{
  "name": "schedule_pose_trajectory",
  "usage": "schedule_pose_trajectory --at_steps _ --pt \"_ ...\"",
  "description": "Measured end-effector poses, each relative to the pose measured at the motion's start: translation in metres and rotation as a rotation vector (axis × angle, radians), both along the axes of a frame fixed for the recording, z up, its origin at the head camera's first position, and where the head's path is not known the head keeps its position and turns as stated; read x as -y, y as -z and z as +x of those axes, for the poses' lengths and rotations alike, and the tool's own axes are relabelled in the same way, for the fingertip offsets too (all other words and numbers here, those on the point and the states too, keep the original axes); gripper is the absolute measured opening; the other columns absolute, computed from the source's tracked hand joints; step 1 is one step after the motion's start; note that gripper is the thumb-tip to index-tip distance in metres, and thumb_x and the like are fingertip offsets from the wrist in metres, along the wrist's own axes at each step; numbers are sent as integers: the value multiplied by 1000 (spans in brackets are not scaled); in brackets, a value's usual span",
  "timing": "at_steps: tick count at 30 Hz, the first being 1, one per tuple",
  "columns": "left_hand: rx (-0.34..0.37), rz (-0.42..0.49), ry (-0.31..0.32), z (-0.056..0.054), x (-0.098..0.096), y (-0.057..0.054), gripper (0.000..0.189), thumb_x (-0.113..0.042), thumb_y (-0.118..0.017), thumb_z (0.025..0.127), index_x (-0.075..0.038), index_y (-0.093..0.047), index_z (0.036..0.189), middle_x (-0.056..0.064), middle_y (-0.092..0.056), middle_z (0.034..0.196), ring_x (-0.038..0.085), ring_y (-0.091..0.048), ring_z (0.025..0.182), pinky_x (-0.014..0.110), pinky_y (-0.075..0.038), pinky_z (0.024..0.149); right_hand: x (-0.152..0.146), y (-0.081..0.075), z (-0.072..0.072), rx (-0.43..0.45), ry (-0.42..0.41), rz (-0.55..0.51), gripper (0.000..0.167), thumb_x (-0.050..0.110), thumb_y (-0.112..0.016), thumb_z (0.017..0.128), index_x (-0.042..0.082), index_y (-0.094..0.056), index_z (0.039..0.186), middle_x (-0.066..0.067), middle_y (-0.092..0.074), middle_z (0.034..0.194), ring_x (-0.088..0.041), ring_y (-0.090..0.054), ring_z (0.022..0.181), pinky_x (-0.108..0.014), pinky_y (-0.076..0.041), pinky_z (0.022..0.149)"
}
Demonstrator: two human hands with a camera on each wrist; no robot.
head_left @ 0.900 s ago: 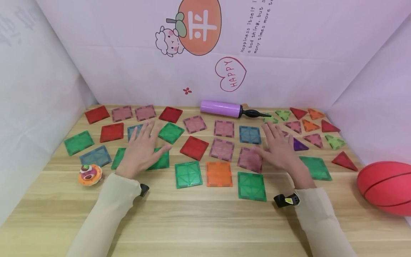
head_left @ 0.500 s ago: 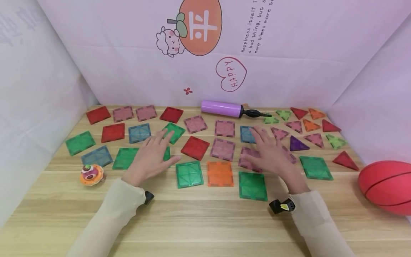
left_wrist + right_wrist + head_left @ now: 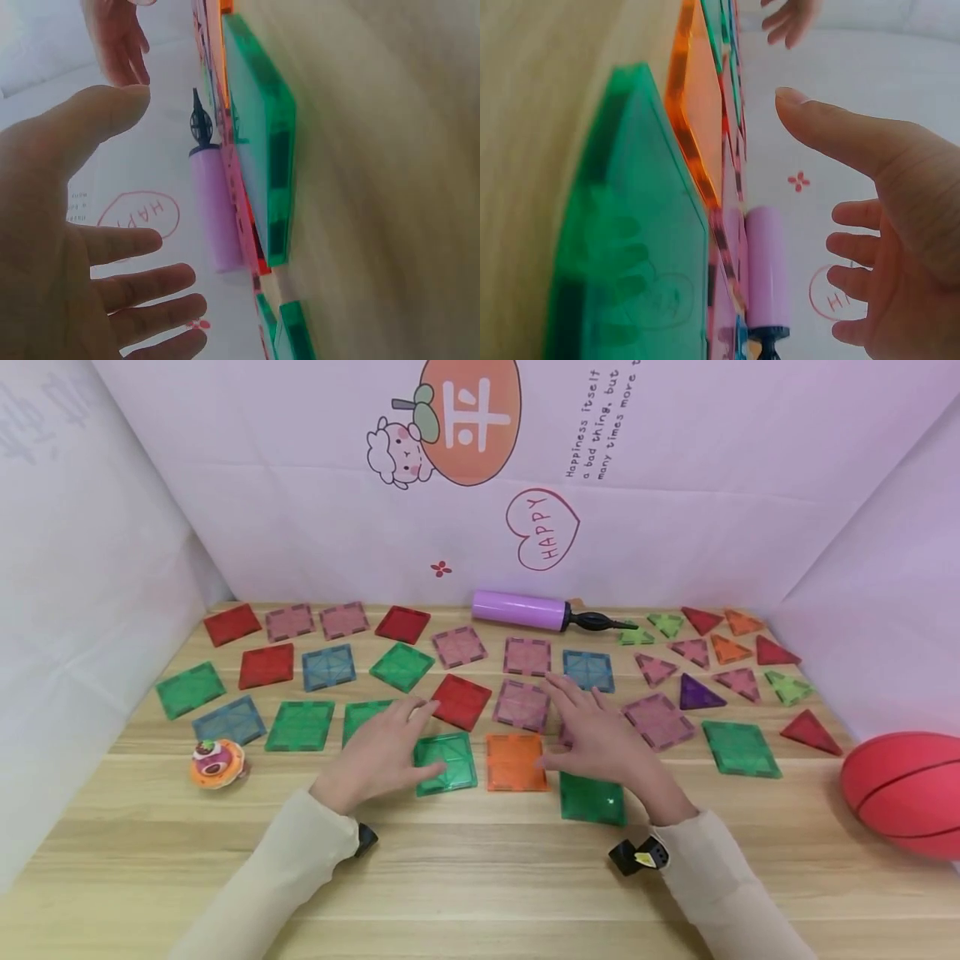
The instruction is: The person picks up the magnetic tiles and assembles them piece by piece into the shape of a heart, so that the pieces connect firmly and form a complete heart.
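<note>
My left hand (image 3: 375, 750) hovers over the left-middle tiles, fingers spread and holding nothing. Its thumb is above a green square tile (image 3: 455, 760), while the palm partly covers another green tile (image 3: 363, 718). To the right, my right hand (image 3: 606, 742) hangs with loosely bent fingers and nothing in them. It hides most of a pink square tile and the top of a green tile (image 3: 592, 802). An orange square tile (image 3: 514, 763) lies flat between the hands. Both wrist views show a gap between fingers and tiles, as beside the green tile (image 3: 262, 150) and orange tile (image 3: 697, 112).
Behind the tiles lies a purple hand pump (image 3: 519, 610) with a black nozzle. Several small triangle tiles (image 3: 701, 692) are at the back right. A red ball (image 3: 903, 793) sits at the right edge, a small cake-like toy (image 3: 217, 763) at the left. White walls surround the wooden table (image 3: 480, 877).
Both hands have moved inward and toward the front edge, closer to each other. A blue tile on each side, earlier partly covered, is uncovered. The tiles look unmoved.
</note>
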State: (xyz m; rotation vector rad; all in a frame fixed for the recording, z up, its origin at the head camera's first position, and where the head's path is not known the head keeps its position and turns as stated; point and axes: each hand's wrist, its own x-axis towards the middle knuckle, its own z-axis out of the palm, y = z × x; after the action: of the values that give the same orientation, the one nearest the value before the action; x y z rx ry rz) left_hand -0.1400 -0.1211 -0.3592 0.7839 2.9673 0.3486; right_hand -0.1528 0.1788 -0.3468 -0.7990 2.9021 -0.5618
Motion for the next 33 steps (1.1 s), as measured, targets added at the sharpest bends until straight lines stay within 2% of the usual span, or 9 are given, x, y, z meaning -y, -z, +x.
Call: schedule_pose_trajectory --at_steps 4,8,11,15,20,26,33 --pt "53 -7 18 3 -6 3 84 -52 -67 82 -6 -37 145 17 -42 145 35 -40 133 51 -39 104 10 2 4 40 -27 9 96 37 -79 77 6 -25 150 -16 -22 156 -39 -29 139 -63 -13 112" --pt "101 -10 28 5 -10 5 84 -51 -70 81 -7 -38 144 15 -43 144 33 -43 130 51 -40 104 21 5 7 61 -52 36 92 38 -80 75 4 -32 146 -17 -30 153 -38 -38 134 -56 -31 108" --pt "137 -5 15 5 -12 6 85 -50 -72 79 -9 -38 145 14 -42 144 32 -45 129 50 -40 104 29 7 10 81 -71 46 91 38 -81 74 4 -35 145 -18 -34 150 -37 -43 130 -52 -41 103" --pt "158 -9 3 6 -13 9 87 -49 -75 77 -10 -38 145 12 -43 143 29 -46 126 48 -41 103 37 10 13 129 -72 59 92 38 -81 74 7 -33 147 -16 -33 151 -34 -42 132 -51 -40 104" --pt "170 -30 5 6 -13 12 83 -47 -77 75 -6 -45 140 10 -46 135 24 -48 119 42 -44 100 43 15 15 192 -52 83 90 34 -80 76 9 -32 148 -14 -32 152 -32 -38 135 -49 -38 106" --pt "198 -6 42 7 -14 12 76 -42 -77 77 -6 -49 137 9 -43 139 23 -43 126 40 -41 104 46 18 16 190 -65 108 82 30 -80 76 8 -39 144 -14 -36 150 -33 -39 135 -49 -38 107" --pt "230 29 68 5 -17 14 76 -39 -79 76 -6 -49 137 8 -43 137 21 -44 122 37 -44 101 51 18 16 177 -118 84 72 25 -81 76 5 -49 137 -12 -43 143 -30 -45 127 -46 -42 103"
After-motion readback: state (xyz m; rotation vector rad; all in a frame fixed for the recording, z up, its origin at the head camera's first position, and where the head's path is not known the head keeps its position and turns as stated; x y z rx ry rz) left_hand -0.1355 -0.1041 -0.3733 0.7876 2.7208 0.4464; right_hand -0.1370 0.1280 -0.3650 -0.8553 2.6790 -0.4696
